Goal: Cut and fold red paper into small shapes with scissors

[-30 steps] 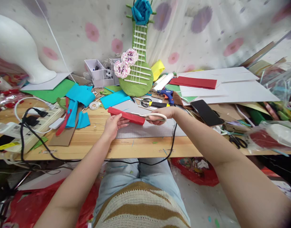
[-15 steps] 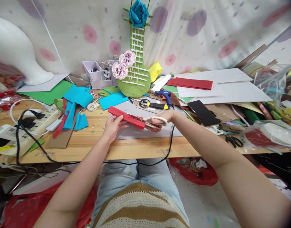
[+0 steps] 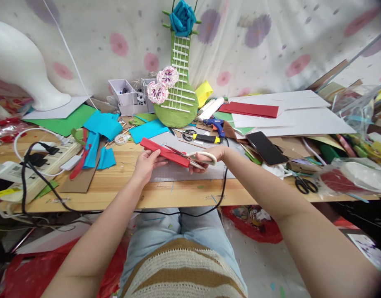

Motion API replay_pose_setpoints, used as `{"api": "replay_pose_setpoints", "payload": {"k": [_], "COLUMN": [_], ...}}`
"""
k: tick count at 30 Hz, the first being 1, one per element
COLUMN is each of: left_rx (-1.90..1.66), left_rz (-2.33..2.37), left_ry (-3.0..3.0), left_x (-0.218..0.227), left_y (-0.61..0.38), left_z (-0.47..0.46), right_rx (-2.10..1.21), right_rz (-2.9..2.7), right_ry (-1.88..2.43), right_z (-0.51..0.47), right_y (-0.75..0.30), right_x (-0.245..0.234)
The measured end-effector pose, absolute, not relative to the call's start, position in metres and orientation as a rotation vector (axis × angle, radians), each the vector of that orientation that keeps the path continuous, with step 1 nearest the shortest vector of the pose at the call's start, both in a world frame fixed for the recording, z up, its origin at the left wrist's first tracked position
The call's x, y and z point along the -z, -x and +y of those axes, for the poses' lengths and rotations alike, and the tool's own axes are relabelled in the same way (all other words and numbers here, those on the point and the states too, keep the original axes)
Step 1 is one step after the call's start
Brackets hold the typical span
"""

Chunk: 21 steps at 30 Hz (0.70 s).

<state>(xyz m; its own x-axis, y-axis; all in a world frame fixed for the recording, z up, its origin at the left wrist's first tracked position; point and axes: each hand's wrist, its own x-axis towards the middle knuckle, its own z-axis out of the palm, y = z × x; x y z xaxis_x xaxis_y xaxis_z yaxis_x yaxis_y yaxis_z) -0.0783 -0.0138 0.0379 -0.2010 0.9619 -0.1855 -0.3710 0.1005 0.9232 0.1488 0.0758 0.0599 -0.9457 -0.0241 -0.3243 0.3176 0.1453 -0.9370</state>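
My left hand pinches the left part of a folded strip of red crepe paper above the table's front. White-handled scissors are in my right hand, its fingers through the loops. Their blades are spread and lie along the strip, pointing left; whether the paper sits between both blades I cannot tell for certain. Behind my hands stands a green lute-shaped craft piece with white strings, pink-and-white flowers and a blue paper rose at its top.
A blue glue gun, a black-and-yellow utility knife and a phone lie beyond my right hand. Black scissors rest at the right. Blue paper pieces and a power strip are leftward. A black cord hangs over the front edge.
Both hands, the red strip and the scissors have shifted very slightly to the left. The scissor blades appear a little wider apart. The grips are the same.
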Motion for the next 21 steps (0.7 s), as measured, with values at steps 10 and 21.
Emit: {"api": "replay_pose_setpoints", "payload": {"k": [10,21], "left_rx": [-1.395,-1.518], "left_rz": [1.167,1.226], "left_ry": [-0.722,-0.705], "left_x": [-0.040,-0.054], "left_y": [0.075,0.077], "left_z": [-0.013,-0.015], "right_rx": [1.793,1.756], "right_rz": [2.274,2.184], "right_ry": [-0.238,-0.172], "right_z": [0.082,0.088], "right_y": [-0.138,-0.141], "right_x": [-0.061,-0.078]}}
